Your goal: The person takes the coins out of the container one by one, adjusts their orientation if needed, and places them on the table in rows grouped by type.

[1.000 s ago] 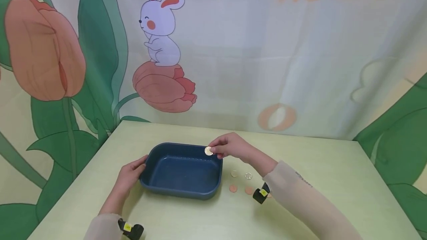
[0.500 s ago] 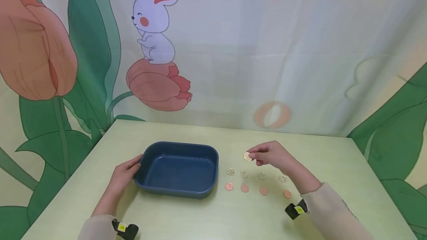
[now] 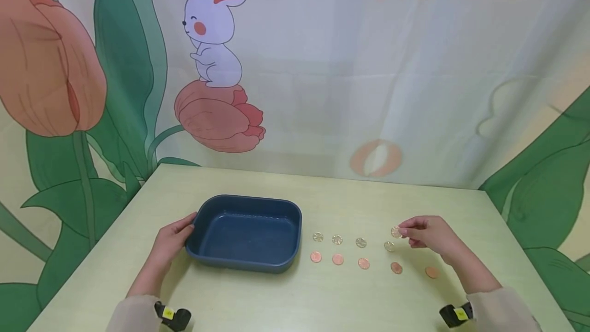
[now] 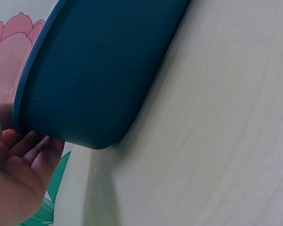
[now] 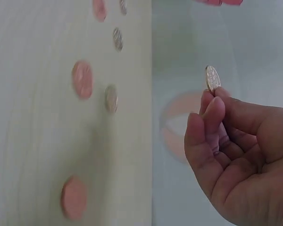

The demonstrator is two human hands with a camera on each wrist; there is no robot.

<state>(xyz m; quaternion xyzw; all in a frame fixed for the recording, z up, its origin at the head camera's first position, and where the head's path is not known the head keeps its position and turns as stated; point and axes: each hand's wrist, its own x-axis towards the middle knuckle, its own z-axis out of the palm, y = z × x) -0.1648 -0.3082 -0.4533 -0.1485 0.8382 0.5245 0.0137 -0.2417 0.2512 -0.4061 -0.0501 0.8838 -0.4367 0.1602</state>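
My right hand [image 3: 433, 233] pinches a gold coin [image 3: 395, 232] between thumb and fingertips, raised above the table at the right. In the right wrist view the same coin [image 5: 212, 78] stands edge-up from the fingertips. Below it, a row of gold-coloured coins [image 3: 361, 243] lies flat, with a row of copper-coloured coins [image 3: 363, 264] in front. My left hand [image 3: 170, 242] holds the left end of a dark blue rectangular dish [image 3: 244, 265], which has nothing visible inside. The left wrist view has the thumb at the dish's rim [image 4: 20, 106] and the other fingers curled under it.
A pale wooden table [image 3: 258, 301] carries everything. Behind it hangs a curtain [image 3: 313, 91] printed with a rabbit and tulips. Each wrist bears a small black camera [image 3: 454, 315].
My right hand has moved right from above the dish's far corner, carrying the gold coin past the rows. More coins now show from behind the arm. The left hand keeps its hold.
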